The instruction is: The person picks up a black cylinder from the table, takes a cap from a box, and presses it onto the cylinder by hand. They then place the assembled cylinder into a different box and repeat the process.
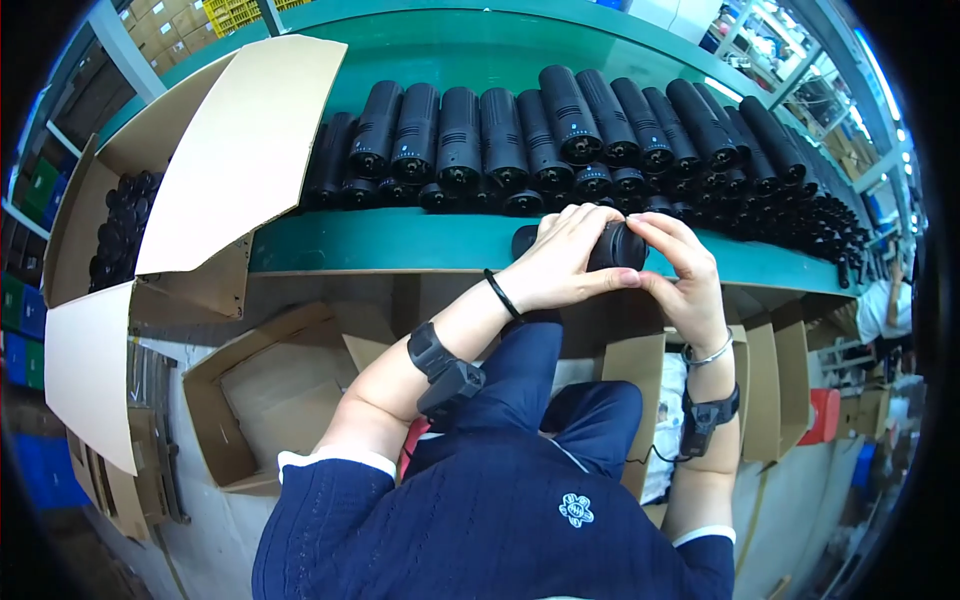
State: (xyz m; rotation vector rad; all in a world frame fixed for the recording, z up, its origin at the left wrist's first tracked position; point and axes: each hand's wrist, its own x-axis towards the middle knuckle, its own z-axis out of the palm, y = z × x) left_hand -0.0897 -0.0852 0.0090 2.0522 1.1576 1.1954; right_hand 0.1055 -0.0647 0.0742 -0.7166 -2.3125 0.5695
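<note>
A black cylindrical housing point(523, 240) lies sideways over the near edge of the green workbench. My left hand point(565, 255) wraps over its body from above, thumb stretched toward the round end. At that end is a black round cap point(622, 247), which the fingers and thumb of my right hand point(686, 262) pinch at its rim. Whether the cap is fully seated on the housing, I cannot tell. Just beyond my hands, several more black cylindrical housings point(460, 135) are stacked in rows, their round ends facing me.
An open cardboard box point(75, 245) at the left holds many black round caps point(125, 225), its flap point(245, 150) leaning over the green workbench point(350, 240). Below the bench stand another open carton point(215, 400) and, on the right, upright cardboard boxes point(762, 390).
</note>
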